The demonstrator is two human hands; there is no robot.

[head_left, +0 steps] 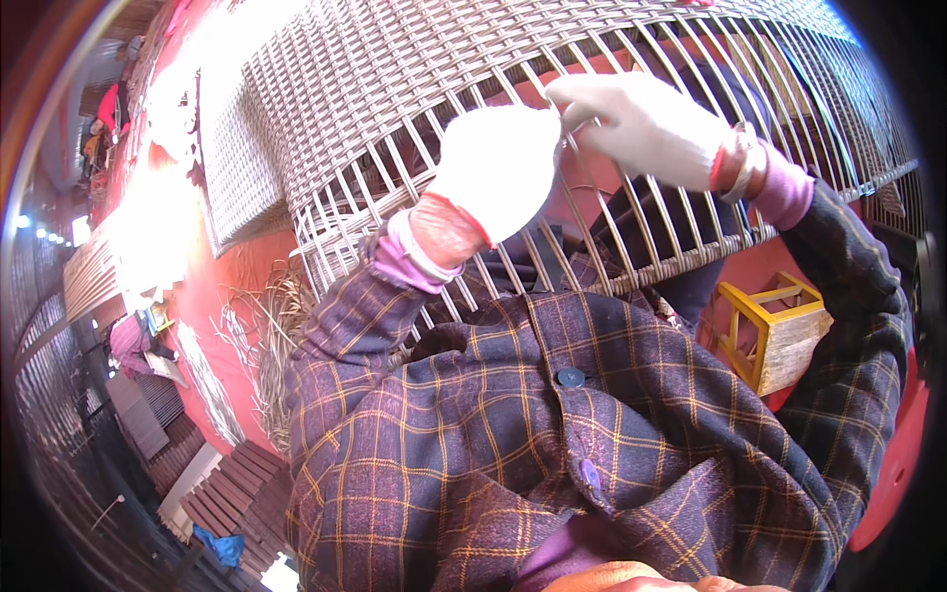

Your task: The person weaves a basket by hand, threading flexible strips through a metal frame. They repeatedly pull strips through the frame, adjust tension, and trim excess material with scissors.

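Observation:
A grey wicker furniture piece [395, 69] lies across my front, with a tight weave on its far part and bare parallel strands [641, 222] stretched over the near part. My left hand [501, 168], in a white glove with a red cuff edge, is closed over these strands at the edge of the weave. Its fingers are mostly hidden behind its back. Beside it, nearly touching, my right hand [646, 128] wears a matching glove. Its fingers and thumb curl together around the strands; what they pinch is hidden.
A yellow-framed stool [774, 331] stands to my right. Loose strands lie heaped [281, 345] on the red floor [237, 296] at my left. Farther left are a stack of brown slatted pieces [237, 498], a blue bag [219, 546] and another person [133, 340] bending.

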